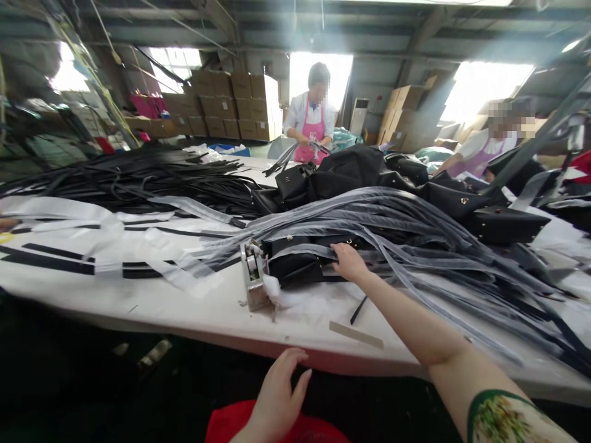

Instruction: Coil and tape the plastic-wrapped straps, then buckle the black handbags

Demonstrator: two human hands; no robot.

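Observation:
My right hand [349,261] reaches over the table, its fingers closed at a black strap wrapped in clear plastic [300,250]. The fingertips partly cover that strap. Just left of it, near the front edge, stands a small metal device [253,277] with a roller, and crumpled white material [272,288] touches its side. Many more plastic-wrapped straps [392,209] arch behind and right of my hand. A black leather-like piece [295,271] lies beneath the strap. In front of the table edge, my left hand [281,387] is held with thumb and fingers apart, empty.
Bare black straps [138,178] are heaped at the back left. Black bags [346,172] pile up behind the wrapped straps. Flat black strips [55,261] and a beige strip [355,334] lie on the white table [184,314]. A co-worker [314,117] stands opposite, another person [484,144] at right.

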